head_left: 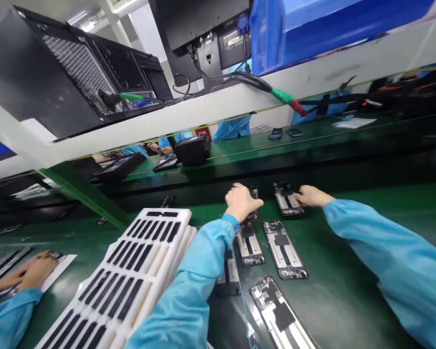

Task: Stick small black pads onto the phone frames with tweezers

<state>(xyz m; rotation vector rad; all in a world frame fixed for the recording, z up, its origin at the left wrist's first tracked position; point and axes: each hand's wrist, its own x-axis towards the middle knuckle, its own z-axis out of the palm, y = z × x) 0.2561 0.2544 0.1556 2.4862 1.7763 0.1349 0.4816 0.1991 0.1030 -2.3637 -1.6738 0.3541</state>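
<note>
Covered frame: our left hand (241,202) hides much of a phone frame (253,215) at centre; thumb juts sideways, but we can't tell its grip.
Right fingers: our right hand (312,196) meets another frame (285,200), right of centre; pinch unclear.
Cut-off frame (280,315): bottom edge.
Surfaces: slotted white trays (125,270), glossy green worktop (336,264).
Sleeves (381,264): both reaching forward.

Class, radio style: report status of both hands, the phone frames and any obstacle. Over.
Right hand at right edge of phone frame. Left hand over another frame, grip unclear. More frames lie on green bench. Possible snag: blue cord among them.
</note>
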